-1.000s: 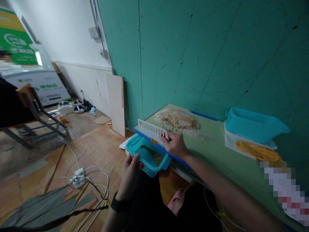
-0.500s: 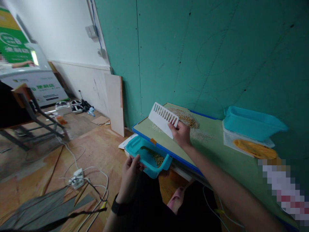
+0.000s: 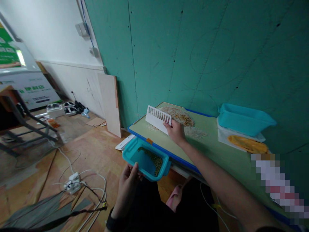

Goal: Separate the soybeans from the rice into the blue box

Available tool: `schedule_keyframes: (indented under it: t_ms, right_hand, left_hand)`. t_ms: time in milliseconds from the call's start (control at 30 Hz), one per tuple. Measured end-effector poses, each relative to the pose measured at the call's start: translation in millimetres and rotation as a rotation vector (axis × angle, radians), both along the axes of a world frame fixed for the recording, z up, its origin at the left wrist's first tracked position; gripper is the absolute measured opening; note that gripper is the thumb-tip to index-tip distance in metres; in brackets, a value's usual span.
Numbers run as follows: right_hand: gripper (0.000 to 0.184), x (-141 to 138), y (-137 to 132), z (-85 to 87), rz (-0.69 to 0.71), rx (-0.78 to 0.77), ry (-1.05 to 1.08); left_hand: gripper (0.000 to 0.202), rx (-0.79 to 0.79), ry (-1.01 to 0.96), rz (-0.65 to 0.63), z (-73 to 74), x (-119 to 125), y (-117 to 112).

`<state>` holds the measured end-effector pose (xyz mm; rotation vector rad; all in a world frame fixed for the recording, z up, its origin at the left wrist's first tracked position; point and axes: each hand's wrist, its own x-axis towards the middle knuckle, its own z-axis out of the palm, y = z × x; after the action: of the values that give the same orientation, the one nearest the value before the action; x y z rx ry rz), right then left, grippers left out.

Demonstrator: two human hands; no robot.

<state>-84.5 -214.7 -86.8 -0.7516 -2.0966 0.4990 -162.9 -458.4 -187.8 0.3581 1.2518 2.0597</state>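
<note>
My left hand (image 3: 127,180) grips the near rim of a teal plastic bin (image 3: 145,158) and holds it just below the table's front edge. Some yellowish beans (image 3: 154,159) lie inside the bin. My right hand (image 3: 177,131) pinches a white slotted plastic scraper (image 3: 158,118) and stands it on the green tabletop (image 3: 212,145), at the left end of a spread pile of beans and grains (image 3: 180,117). The scraper is between the pile and the table's blue front edge.
A second teal bin (image 3: 243,118) sits at the table's back right on white paper beside a yellow flat thing (image 3: 247,144). A teal wall stands close behind. A power strip with cables (image 3: 72,182) lies on the wooden floor, and a board (image 3: 109,103) leans on the wall.
My right hand lifted the scraper off the table's front edge above the bin and carried it back onto the tabletop beside the pile. The bin dropped slightly lower.
</note>
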Motion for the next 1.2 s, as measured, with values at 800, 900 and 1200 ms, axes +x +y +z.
schedule_keyframes:
  t_ms: [800, 900, 1200]
  right_hand:
    - [0.025, -2.8, 4.0, -3.4, 0.063, -0.031, -0.013]
    - [0.025, -3.2, 4.6, -4.7, 0.078, -0.036, 0.000]
    - [0.023, -2.9, 0.9, -3.4, 0.122, -0.073, 0.040]
  left_hand:
    - [0.024, 0.060, -0.018, -0.039, -0.2, 3.9, -0.6]
    - [0.023, 0.048, -0.008, -0.038, -2.9, 2.5, -1.3]
    - [0.024, 0.045, 0.009, -0.042, 2.6, 4.0, -1.1]
